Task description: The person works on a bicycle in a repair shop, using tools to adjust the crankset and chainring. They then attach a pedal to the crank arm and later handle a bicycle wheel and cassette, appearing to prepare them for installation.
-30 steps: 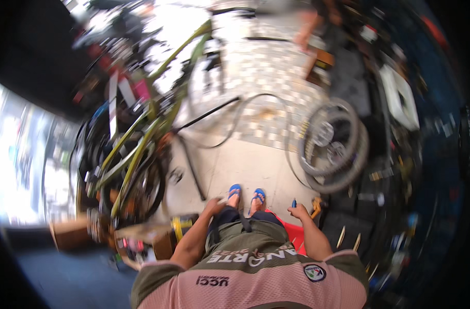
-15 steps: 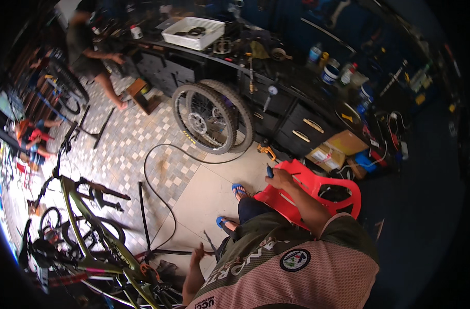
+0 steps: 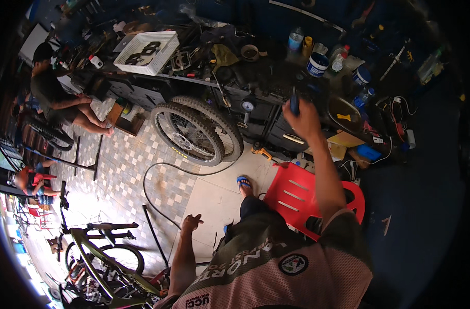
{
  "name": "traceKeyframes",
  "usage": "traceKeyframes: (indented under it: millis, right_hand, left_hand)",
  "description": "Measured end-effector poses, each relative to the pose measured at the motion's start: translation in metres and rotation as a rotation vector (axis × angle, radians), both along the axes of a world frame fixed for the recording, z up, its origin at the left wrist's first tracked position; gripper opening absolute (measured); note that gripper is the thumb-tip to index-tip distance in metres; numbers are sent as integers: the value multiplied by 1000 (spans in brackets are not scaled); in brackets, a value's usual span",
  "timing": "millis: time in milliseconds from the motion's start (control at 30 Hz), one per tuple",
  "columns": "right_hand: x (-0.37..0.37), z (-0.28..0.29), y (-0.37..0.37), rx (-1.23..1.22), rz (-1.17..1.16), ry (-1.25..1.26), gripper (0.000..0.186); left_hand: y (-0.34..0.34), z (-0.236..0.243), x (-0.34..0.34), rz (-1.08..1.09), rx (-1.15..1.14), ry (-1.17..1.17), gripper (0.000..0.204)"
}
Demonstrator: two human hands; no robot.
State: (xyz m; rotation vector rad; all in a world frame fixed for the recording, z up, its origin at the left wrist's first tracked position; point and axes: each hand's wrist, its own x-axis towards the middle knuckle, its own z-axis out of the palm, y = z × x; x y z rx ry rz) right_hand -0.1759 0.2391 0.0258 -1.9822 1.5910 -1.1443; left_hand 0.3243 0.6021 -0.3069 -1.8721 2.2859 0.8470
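My right hand is raised over the front edge of the workbench, closed around a small tool with a dark blue handle. The tool's working end cannot be made out. Below that forearm stands a red plastic chair. My left hand hangs low over the tiled floor, loosely bent with fingers partly apart and nothing visible in it. Nearest to it are a black hose on the floor and a green bicycle frame.
Two bicycle wheels lean against the dark workbench drawers. On the bench stand a white plastic basket, a blue-and-white tub, bottles and tools. An orange-and-black power tool lies beside the chair. Another person sits at the far left.
My right hand has risen from above the chair to the bench edge, still holding the blue-handled tool. My left hand has moved up slightly. The view has shifted toward the bench.
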Motion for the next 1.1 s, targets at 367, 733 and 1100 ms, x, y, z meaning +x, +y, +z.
traceKeyframes:
  millis: [367,733,1100]
  right_hand:
    - [35,-58,-253,303,48,595,49]
    - [41,-86,-278,-65,-63,299,69]
    - [311,-25,54,-185,900,-111,47]
  left_hand:
    - [-83,28,-43,173,42,180,20]
    - [-59,53,-40,803,486,255,49]
    - [-88,207,-49,1077,77,2315,130]
